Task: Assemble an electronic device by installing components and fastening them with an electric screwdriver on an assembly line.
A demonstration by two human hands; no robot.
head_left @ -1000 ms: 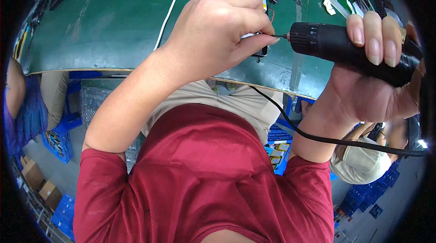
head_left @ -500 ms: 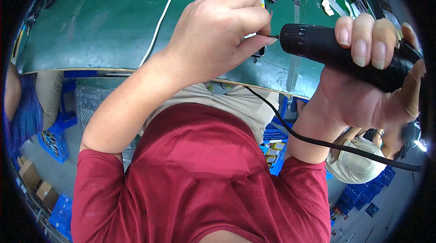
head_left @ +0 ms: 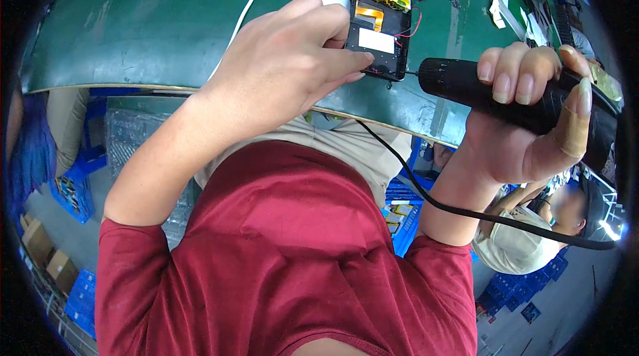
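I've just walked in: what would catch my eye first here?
Probably the bulky black screwdriver in the right hand, at the right, its thin bit pointing toward an open black casing. Next, the left hand, its fingers over that casing on the green table, and the deep red shirt filling the lower middle.

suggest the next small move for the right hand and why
Probably bring the bit into line at the near right corner of the case: the right hand holds the driver with its bit close to that corner, and the left hand has fingers over the case. Whether the bit touches is hard to tell.
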